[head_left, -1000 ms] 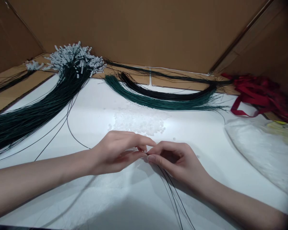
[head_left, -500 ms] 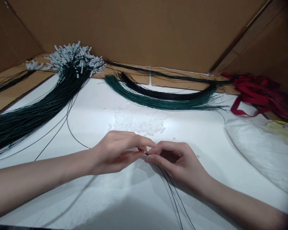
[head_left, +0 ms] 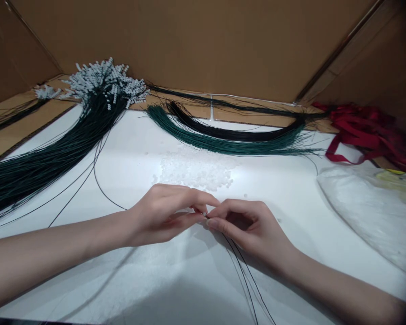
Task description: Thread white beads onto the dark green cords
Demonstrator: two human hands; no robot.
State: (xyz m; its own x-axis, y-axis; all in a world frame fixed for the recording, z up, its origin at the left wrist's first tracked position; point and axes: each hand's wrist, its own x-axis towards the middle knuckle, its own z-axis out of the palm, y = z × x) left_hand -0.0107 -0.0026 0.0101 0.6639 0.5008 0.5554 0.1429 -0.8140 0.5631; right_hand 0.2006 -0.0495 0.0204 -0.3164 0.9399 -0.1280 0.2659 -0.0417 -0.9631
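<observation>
Near the middle of the white tabletop (head_left: 291, 180), my two hands meet at the fingertips. My right hand (head_left: 252, 221) pinches thin dark wires (head_left: 241, 259), whose lengths trail down toward the near edge. At their tip my left hand (head_left: 165, 212) is closed, thumb against fingers, on a tiny white bead (head_left: 205, 214). The fingers partly cover the bead, so how far it sits on the wire cannot be made out. Just beyond both hands lies a loose patch of small white beads (head_left: 196, 169).
At left lies a thick bundle of dark green wires (head_left: 71, 140) with white beaded ends (head_left: 104, 83). Loose green wires (head_left: 206, 143) and black wires (head_left: 230, 133) curve along the back. Red ribbon (head_left: 362, 131) and a clear plastic bag (head_left: 375, 216) are at right. Cardboard walls (head_left: 203, 45) enclose the back.
Almost nothing differs. Both hands keep the same pinch, with only a tiny shift at the fingertips around the bead.
</observation>
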